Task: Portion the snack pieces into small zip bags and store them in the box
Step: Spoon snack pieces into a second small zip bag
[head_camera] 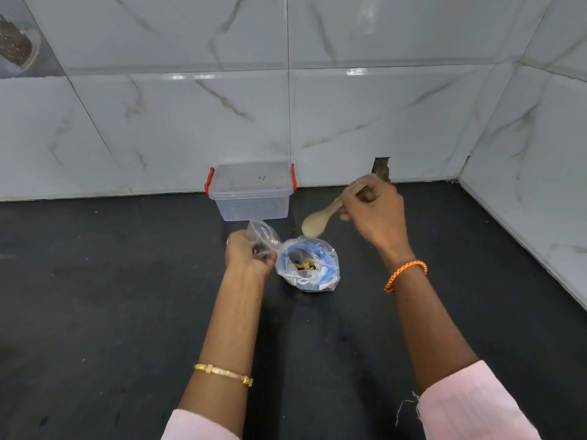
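Right hand grips spoon above snack bag; left hand pinches zip bag, box behind on table. We risk spilling: zip bag mouth narrow, floppy.

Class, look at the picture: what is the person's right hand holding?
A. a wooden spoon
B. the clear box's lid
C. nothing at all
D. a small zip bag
A: the right hand grips the handle of a wooden spoon, its bowl hanging above the open snack bag, while the left hand holds the small zip bag.
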### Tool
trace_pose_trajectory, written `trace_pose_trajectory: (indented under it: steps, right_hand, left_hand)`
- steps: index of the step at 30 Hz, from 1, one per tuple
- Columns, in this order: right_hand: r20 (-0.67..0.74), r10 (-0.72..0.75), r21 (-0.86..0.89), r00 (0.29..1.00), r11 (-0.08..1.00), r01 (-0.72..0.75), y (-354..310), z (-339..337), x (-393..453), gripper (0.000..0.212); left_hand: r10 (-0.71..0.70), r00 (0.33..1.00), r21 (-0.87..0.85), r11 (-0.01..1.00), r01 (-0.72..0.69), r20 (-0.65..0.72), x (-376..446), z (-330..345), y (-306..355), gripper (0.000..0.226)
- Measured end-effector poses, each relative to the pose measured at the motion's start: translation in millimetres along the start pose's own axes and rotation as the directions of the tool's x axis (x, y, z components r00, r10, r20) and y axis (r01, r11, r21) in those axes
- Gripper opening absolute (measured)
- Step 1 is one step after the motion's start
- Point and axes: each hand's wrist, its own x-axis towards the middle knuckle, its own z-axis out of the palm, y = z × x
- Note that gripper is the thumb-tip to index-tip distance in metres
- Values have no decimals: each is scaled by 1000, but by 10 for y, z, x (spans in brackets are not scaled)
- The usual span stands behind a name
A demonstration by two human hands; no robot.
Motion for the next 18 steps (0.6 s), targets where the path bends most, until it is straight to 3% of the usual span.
trace_pose_trajectory:
  steps: [2,4,8,12,15,18]
  right_hand:
    - [114,37,-218,993,976,-12,200,74,-68,7]
    - [165,20,-310,986,950,32,370,190,-173,4]
    - [230,-111,-391,967,899,196,604,386,-379,4]
    - [294,-170,-442,941,848,292,698,468,-472,10]
    - [250,-149,-395,957,886,242,707,427,-448,10]
    - [154,-37,-355,987,931,90,687,371,-331,8]
  left_hand:
    - [18,998,48,999,-14,-66,79,-142,-138,14]
    - [30,993,78,997,-21,-112,122,-240,-347,6]
    - [40,987,210,978,-6,-156,47,-263,-762,23]
    - [57,981,301,953,3,-188,-57,-225,-903,8]
    - [50,981,304,953,10,-190,-29,-218,-891,8]
    - [6,987,258,965,37,-163,51,-188,-890,15]
